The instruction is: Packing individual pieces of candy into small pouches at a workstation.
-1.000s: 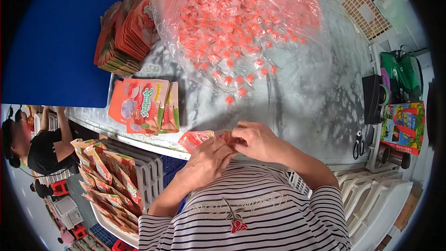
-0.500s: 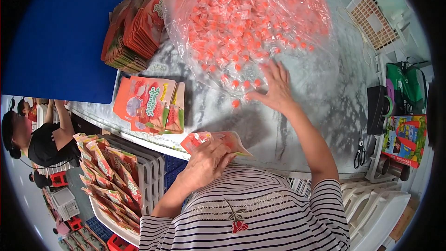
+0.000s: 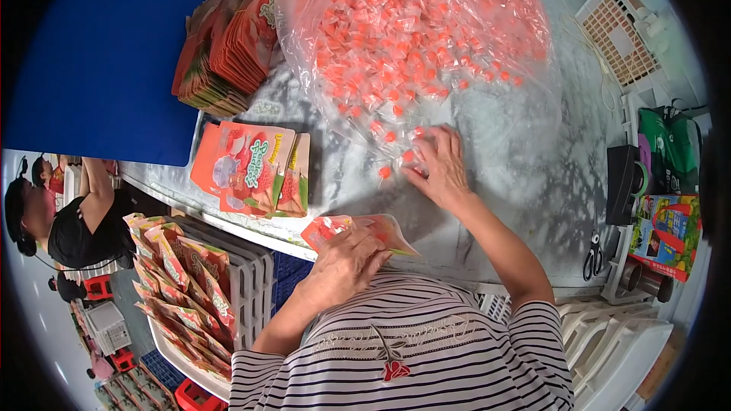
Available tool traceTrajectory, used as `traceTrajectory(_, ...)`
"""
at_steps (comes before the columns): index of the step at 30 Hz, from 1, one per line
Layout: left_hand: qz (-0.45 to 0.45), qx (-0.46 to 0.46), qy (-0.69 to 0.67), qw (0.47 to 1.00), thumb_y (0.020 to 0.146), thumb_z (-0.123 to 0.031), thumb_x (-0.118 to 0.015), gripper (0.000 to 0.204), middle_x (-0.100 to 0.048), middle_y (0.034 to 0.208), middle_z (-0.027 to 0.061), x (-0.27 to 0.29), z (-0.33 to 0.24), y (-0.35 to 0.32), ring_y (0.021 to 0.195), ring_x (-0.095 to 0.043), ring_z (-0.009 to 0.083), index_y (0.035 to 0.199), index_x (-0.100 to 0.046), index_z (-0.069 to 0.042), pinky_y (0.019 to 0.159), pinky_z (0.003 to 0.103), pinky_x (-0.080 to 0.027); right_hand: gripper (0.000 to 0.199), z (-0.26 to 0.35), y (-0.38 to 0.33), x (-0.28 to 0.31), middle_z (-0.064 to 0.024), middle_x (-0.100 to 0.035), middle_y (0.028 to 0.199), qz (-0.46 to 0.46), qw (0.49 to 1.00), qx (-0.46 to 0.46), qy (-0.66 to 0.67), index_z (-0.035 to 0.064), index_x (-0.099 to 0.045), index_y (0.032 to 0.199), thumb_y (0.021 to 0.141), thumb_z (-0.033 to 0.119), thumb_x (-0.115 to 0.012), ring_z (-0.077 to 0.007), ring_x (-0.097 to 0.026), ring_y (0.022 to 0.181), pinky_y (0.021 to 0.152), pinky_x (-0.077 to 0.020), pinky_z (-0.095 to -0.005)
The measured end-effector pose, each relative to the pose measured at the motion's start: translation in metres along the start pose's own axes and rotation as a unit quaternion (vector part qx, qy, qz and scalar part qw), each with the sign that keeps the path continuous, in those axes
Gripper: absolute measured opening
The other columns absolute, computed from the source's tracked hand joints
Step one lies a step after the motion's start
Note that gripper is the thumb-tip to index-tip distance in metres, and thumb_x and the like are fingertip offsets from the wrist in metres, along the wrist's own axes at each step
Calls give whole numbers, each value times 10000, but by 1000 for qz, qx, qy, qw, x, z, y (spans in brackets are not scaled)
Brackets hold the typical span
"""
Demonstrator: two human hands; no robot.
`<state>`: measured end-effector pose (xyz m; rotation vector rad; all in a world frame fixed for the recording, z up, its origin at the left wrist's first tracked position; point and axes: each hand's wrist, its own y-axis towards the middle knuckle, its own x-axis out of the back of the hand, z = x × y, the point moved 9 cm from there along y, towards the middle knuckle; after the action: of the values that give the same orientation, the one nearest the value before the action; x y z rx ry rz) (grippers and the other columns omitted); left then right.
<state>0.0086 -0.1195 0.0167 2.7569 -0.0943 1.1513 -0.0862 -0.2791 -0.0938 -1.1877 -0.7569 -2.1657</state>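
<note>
Your left hand sits at the near edge of the grey marbled table, close to your striped shirt. It holds a flat orange-red printed pouch whose open mouth faces right. The fingers are curled closed over the pouch's near face; the pouch projects beyond the fingertips toward the table centre. You cannot tell from this view where the thumb sits.

To the left of that hand, a small stack of identical orange-red printed pouches lies flat on the table. A taller fanned pile of pouches stands farther back, beside a blue panel. Below the table edge, a white slatted crate carries more pouches standing in rows.

Your right hand is extended forward, palm down, at the near edge of a large clear plastic bag filled with small orange-pink wrapped candies. The fingers are loosely spread and bent, resting on loose candies that lie at the bag's mouth. One stray wrapped candy lies on the table just left of the fingertips. Whether the fingers have actually gripped a candy is hidden beneath the hand.

Farther right, black-handled scissors lie near the table's right edge, beside a colourful printed box and a white plastic basket.
</note>
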Motion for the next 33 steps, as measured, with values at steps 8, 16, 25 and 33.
traceTrajectory(8,3,8,2,1000,833,-133,-693,155,-636,944,181,0,1,-2,839,-630,361,895,-625,-8,739,418,-522,507,14,12,9,-159,-407,1322,-41,998,6,-38,101,-544,1233,793,279,-723,-395,-334,1281,1072,-284,-512)
traceTrajectory(16,0,45,-26,999,825,-121,-697,166,-622,933,177,5,7,-7,860,-623,356,890,-609,3,736,424,-517,268,15,-23,21,-98,-532,991,-107,991,58,-63,97,-624,1028,776,133,-709,-275,-535,931,790,-478,-397)
traceTrajectory(25,21,26,-9,999,813,-102,-707,171,-623,972,172,2,12,6,934,-635,345,932,-610,-27,737,407,-537,92,-26,-61,22,23,-475,616,-24,948,-173,265,46,-611,881,870,112,-674,-78,-433,498,439,-353,-254)
traceTrajectory(33,45,24,-28,998,802,-73,-693,172,-602,972,150,-11,9,10,913,-619,342,947,-615,-24,747,405,-524,208,75,-39,32,-22,-571,584,219,799,-242,505,-12,-637,878,895,195,-661,-108,-549,527,482,-420,-271)
